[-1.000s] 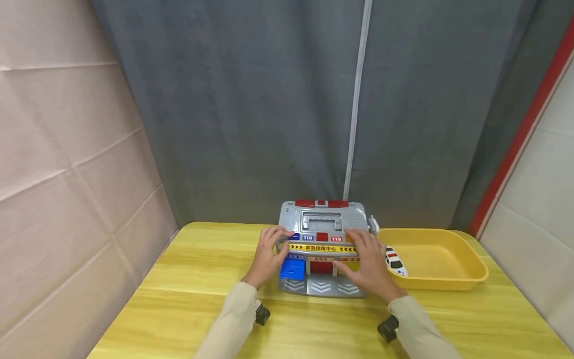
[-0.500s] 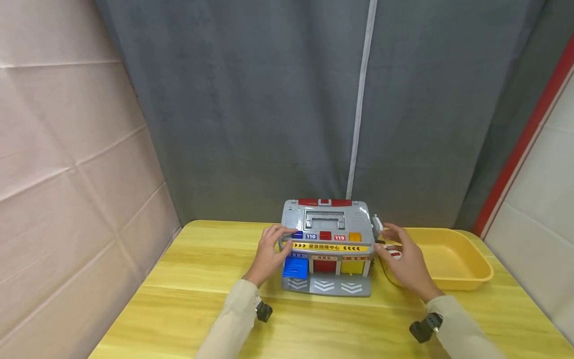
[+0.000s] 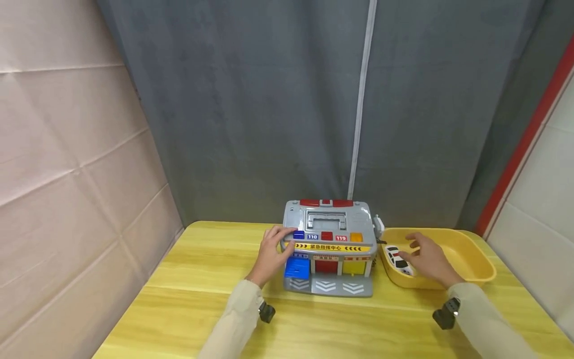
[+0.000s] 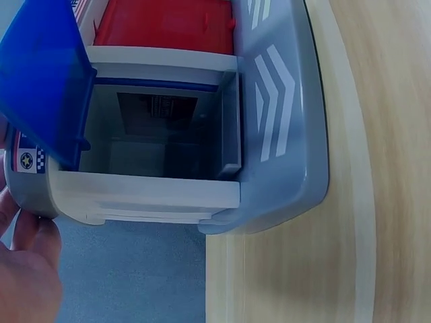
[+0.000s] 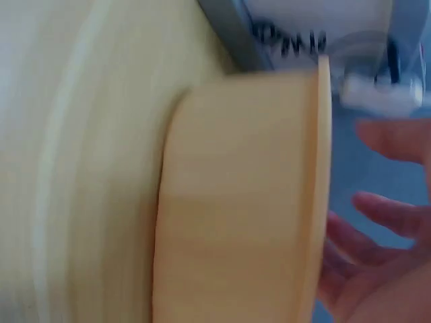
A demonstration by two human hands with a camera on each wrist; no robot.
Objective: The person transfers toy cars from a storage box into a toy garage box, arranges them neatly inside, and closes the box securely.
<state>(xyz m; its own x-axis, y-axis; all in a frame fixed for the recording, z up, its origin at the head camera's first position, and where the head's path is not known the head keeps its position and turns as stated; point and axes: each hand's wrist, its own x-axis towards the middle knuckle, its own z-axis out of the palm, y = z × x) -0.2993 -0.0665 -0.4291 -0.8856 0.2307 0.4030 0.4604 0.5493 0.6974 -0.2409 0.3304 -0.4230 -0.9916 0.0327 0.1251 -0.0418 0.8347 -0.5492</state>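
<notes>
A grey toy garage (image 3: 329,247) stands on the table, with blue, red and yellow doors. The blue door (image 4: 47,74) is raised, and the compartment behind it looks bare inside. My left hand (image 3: 270,257) grips the garage's upper left corner, fingers on the roof beside the blue button (image 3: 298,234) and thumb at the front edge. Over the yellow tub (image 3: 421,282), my right hand (image 3: 430,260) reaches with loosely bent, parted fingers and holds nothing. A white toy car (image 3: 397,260) with a red patch lies in the tub's left end, just beside the right thumb.
The yellow tub stands close to the garage's right side, where a light grey part (image 3: 378,227) sticks out. Wooden table surface (image 3: 323,324) lies in front. A grey curtain (image 3: 251,124) hangs behind the table, and pale cloth walls flank it.
My right hand has left the garage's right front, passed its right side, and moved rightward over the tub. The left hand keeps its place at the garage corner.
</notes>
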